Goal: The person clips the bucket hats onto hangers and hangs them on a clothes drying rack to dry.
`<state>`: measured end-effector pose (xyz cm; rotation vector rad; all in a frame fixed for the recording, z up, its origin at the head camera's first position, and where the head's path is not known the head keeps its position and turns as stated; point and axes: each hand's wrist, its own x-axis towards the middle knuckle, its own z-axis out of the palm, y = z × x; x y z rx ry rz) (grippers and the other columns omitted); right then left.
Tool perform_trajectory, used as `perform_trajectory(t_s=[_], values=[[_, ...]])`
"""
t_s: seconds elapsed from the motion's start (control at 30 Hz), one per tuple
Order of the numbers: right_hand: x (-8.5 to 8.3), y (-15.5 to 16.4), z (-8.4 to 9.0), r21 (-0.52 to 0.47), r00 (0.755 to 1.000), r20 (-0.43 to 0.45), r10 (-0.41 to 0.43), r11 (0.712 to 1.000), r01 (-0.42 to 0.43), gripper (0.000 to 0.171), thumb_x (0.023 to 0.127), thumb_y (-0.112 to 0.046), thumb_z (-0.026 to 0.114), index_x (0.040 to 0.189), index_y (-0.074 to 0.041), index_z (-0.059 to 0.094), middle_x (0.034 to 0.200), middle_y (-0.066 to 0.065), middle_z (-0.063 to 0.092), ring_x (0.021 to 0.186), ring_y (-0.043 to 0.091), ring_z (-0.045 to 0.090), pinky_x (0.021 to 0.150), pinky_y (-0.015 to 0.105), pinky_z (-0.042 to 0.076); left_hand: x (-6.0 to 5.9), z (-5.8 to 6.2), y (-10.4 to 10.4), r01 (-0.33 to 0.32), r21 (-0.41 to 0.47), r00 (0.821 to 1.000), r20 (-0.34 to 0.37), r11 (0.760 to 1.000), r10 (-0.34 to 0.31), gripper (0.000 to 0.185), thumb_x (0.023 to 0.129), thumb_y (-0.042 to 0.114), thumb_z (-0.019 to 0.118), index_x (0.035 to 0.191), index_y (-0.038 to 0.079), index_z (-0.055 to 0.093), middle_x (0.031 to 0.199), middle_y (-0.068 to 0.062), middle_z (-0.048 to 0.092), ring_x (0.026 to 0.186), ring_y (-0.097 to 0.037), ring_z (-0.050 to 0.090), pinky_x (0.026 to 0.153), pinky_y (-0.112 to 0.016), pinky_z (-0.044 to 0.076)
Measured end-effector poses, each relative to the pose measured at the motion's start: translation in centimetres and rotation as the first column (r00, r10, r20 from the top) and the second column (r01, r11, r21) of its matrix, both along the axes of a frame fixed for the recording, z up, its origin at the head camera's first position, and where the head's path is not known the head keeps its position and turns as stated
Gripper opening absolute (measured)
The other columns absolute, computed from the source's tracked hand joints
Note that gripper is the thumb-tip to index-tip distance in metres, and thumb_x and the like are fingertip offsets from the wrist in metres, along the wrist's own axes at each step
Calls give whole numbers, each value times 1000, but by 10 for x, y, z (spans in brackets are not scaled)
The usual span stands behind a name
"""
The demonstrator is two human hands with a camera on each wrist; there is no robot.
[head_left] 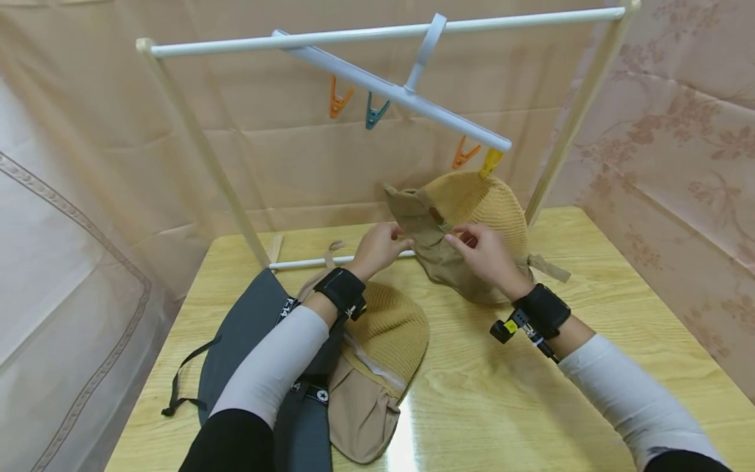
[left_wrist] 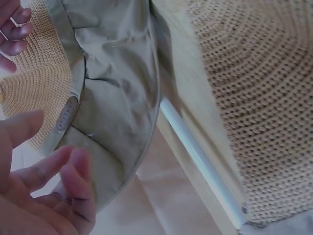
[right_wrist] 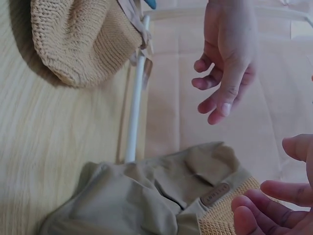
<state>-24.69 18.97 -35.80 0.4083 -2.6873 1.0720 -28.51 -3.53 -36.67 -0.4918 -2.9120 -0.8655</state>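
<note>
A sun hat (head_left: 472, 203) with a yellow woven crown and khaki cloth brim hangs from a yellow clip (head_left: 491, 162) on a white hanger (head_left: 377, 82). Just left of its brim is my left hand (head_left: 380, 249), fingers loosely bent and holding nothing. My right hand (head_left: 485, 257) is in front of the crown, its fingers loosely bent with nothing between them. Both wrist views show gaps around the fingers. A small oval label (left_wrist: 67, 114) sits on the hat's band. Below my left wrist, a second woven hat (head_left: 392, 334) lies on the table.
A dark grey cloth item (head_left: 248, 347) with black straps lies under my left forearm. The hanger hooks over a rack's white top bar (head_left: 236, 44). Orange clips (head_left: 339, 98) and a teal clip (head_left: 375, 113) dangle from it. The rack's lower bar (head_left: 307, 263) crosses the wooden table (head_left: 501, 406).
</note>
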Motion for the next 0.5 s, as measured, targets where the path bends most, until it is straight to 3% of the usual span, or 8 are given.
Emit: perform_trajectory(t_s=[0.27,0.5], values=[[3,-8,-9,7,999,37,21,1000,-21,39,96,-29,62,121,1,65,99,19,69,88,30,64,75,40,50,5,-7,-11,-25,-49,995,99,999,29,39,94,36,64,121,7,68,121,-12,67,112,-27,62,94,-40,50],[10,-17,-21,4,995,47,93,996,-94,40,97,-30,61,121,3,64,97,18,69,84,27,64,71,38,51,8,-11,-17,-38,-110,985,161,993,56,41,94,35,64,122,5,67,124,-10,67,114,-29,62,96,-41,49]])
